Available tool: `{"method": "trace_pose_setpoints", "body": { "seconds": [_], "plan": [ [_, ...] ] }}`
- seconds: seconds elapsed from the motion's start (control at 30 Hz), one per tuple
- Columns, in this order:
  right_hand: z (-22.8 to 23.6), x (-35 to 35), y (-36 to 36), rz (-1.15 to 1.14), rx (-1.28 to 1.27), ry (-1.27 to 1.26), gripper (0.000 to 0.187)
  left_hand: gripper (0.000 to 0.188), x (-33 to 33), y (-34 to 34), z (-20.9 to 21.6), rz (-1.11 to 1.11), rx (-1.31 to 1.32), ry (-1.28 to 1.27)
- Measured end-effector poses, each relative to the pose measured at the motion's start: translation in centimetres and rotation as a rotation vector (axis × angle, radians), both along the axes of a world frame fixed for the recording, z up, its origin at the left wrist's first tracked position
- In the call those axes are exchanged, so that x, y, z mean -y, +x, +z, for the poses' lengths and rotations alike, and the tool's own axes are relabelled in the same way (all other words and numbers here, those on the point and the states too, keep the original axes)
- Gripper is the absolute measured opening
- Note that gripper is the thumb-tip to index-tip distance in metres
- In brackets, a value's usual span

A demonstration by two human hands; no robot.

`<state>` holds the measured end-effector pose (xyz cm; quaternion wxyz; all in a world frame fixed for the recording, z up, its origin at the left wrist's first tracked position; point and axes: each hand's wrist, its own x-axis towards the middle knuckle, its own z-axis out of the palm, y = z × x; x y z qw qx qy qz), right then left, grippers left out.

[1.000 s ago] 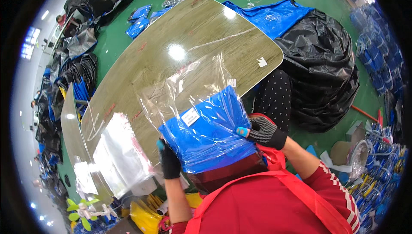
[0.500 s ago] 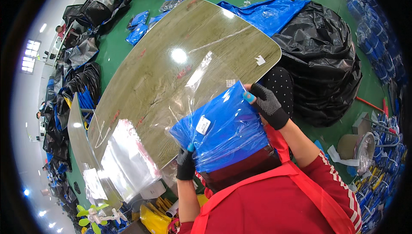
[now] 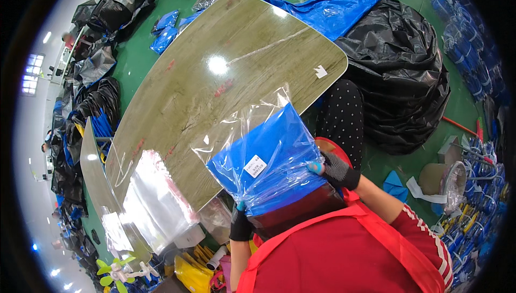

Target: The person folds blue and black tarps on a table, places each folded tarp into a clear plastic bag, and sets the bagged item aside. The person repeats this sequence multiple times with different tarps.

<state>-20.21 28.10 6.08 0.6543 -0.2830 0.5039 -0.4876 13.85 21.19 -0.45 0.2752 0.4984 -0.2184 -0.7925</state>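
A folded blue sheet [image 3: 277, 134] with a dark lower part sits inside a clear plastic bag [image 3: 223, 126], tilted in front of my chest. A small white label [image 3: 255, 166] is on its blue face. My left hand [image 3: 241, 222], in a black glove with a teal-covered thumb, grips the bag's lower left edge. On the right edge, my right hand [image 3: 337, 170] holds the packet, its teal thumb lying on the front face and its gloved fingers behind. The bag's loose top stands crumpled above the blue sheet, over the table [image 3: 183, 89].
Flat clear bags [image 3: 156, 201] lie stacked on the table's near left. A big black tarpaulin heap [image 3: 392, 73] and a blue sheet [image 3: 328, 13] rest on the floor to the right. A bucket [image 3: 434, 179] stands near right. A small green fan [image 3: 115, 271] is at the lower left.
My right hand has slid from the packet's upper right corner down its right edge toward me. The loose bag top has drawn back and bunched up closer to the sheet.
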Motion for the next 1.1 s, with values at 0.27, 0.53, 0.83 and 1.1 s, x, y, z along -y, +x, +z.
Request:
{"method": "trace_pose_setpoints", "body": {
  "seconds": [0.27,0.53,0.83,1.1],
  "plan": [
    [-0.7,-6.8,1.9,0.049,-0.102,0.060,0.076,0.026,-1.5,2.9,-1.0,-0.723,0.392,-0.534],
    [3.2,3.8,1.7,-0.539,0.451,-0.267,0.049,0.061,2.2,-7.8,1.2,0.106,-0.110,-0.380],
    [1.4,8.7,2.7,-0.636,-0.079,-0.490,0.049,0.064,7.4,-8.4,2.4,0.125,-0.222,-0.500],
    [9.0,13.0,-1.8,-0.566,-0.409,-0.594,0.062,0.029,2.4,-15.0,9.5,-1.104,0.096,-0.987]
  ]
}}
